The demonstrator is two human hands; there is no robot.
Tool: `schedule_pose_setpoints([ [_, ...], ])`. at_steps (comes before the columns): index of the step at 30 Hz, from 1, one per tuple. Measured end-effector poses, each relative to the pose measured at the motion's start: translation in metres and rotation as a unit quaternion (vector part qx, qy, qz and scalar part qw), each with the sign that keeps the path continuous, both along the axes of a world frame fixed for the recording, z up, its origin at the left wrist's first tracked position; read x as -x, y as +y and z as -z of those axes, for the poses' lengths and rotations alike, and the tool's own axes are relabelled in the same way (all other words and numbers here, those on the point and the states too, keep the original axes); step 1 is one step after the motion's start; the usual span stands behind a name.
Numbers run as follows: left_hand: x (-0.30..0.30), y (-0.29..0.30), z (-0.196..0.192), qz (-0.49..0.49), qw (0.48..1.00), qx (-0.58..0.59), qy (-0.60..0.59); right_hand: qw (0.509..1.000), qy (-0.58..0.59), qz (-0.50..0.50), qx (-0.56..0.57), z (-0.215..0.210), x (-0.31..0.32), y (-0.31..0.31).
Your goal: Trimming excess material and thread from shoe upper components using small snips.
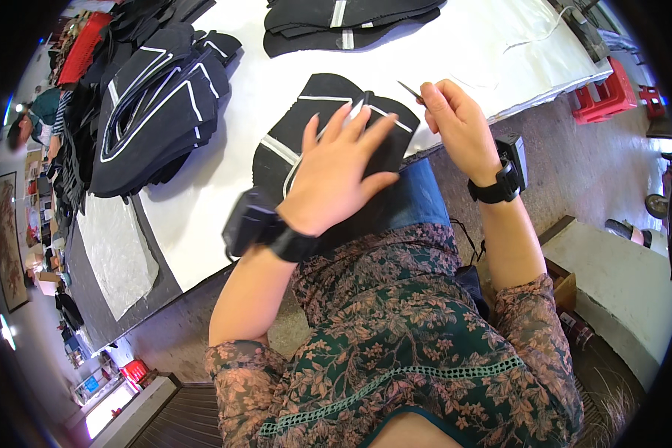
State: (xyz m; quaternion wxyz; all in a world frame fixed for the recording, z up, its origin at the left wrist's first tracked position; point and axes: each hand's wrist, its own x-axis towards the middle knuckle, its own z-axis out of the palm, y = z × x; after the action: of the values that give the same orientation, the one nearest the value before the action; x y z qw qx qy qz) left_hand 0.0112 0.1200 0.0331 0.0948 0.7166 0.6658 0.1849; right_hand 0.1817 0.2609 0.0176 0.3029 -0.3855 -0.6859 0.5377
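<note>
My left hand (340,168) lies palm down with its fingers spread over a black fabric piece (325,88) trimmed with white strips. It hides the middle of that piece, which lies at the near edge of the table. Just to the right, my right hand (455,116) is raised and closed around a small pointed metal tool (408,90). The thin dark tip points up and to the left; the fingers cover the rest, so its exact kind does not show. A black device is strapped to each wrist.
A stack of similar black pieces (164,112) with white lines sits at the left of the white-covered table (485,63). More black pieces (351,22) lie at the far side. Beyond the table's right end stands a red plastic stool (608,97).
</note>
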Motion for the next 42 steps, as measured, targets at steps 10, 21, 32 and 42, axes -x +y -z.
schedule_pose_setpoints([
  [10, 0.064, -0.120, -0.026, -0.307, 0.944, 0.116, 0.039, 0.957, 0.028, -0.277, 0.076, -0.002, 0.005, -0.018],
  [21, 0.058, -0.131, -0.012, -0.369, 0.908, 0.085, -0.176, 0.949, 0.032, -0.313, 0.009, 0.008, 0.028, -0.033],
  [32, 0.167, -0.027, -0.144, -0.270, 0.917, -0.282, -0.080, 0.977, 0.085, -0.164, 0.107, 0.018, 0.030, -0.026],
  [42, 0.341, -0.102, -0.186, -0.432, 0.878, -0.141, 0.147, 0.976, 0.089, -0.161, 0.117, 0.019, 0.031, -0.028],
])
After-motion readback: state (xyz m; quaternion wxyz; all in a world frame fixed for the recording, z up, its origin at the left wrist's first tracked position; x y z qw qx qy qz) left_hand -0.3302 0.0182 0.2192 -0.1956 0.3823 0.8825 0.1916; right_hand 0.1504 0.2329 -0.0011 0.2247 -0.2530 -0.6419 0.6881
